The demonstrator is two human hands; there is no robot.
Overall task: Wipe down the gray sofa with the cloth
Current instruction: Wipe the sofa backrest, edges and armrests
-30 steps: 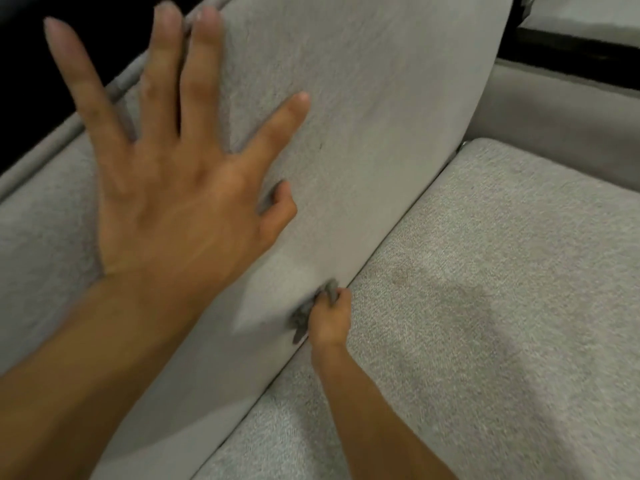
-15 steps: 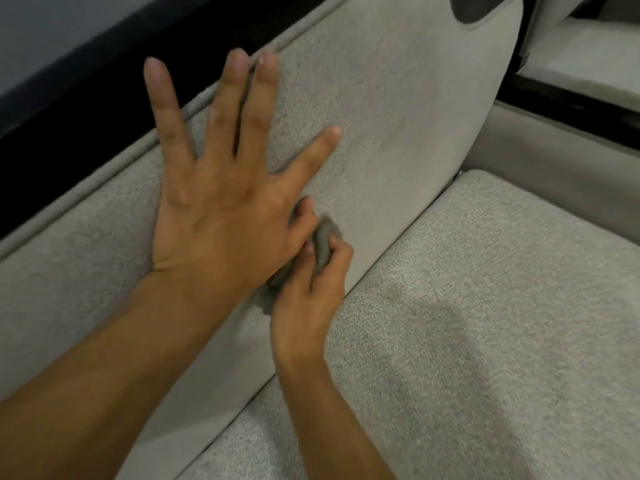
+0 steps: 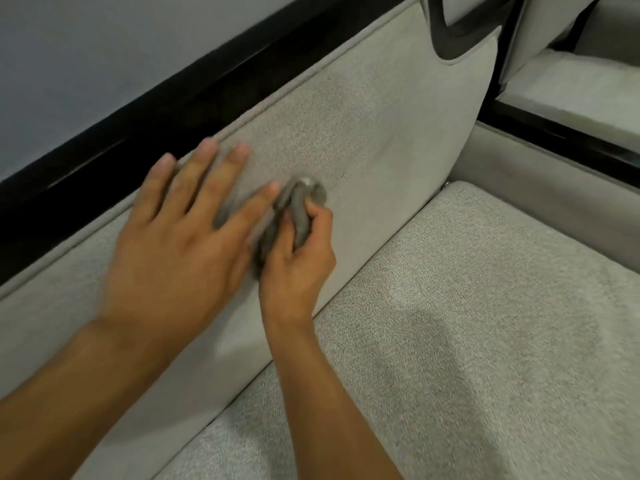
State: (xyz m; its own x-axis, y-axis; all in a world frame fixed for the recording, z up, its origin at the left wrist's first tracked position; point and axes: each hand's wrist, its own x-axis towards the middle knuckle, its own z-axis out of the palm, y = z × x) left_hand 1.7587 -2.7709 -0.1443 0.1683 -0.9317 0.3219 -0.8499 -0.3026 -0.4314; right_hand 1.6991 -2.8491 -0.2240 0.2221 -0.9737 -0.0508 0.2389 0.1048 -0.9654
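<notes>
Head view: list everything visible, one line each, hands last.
light gray fabric back cushion: 1, light gray, centre
light gray fabric seat cushion: 1, light gray, lower right
dark gray bunched cloth: 1, dark gray, against the back cushion
dark gray loop trim: 1, dark gray, top edge of the back cushion
black band: 1, black, behind the back cushion, upper left
blue-gray wall: 1, blue-gray, top left
left hand: 1, fingers spread on the back cushion
right hand: 1, grips the cloth
</notes>
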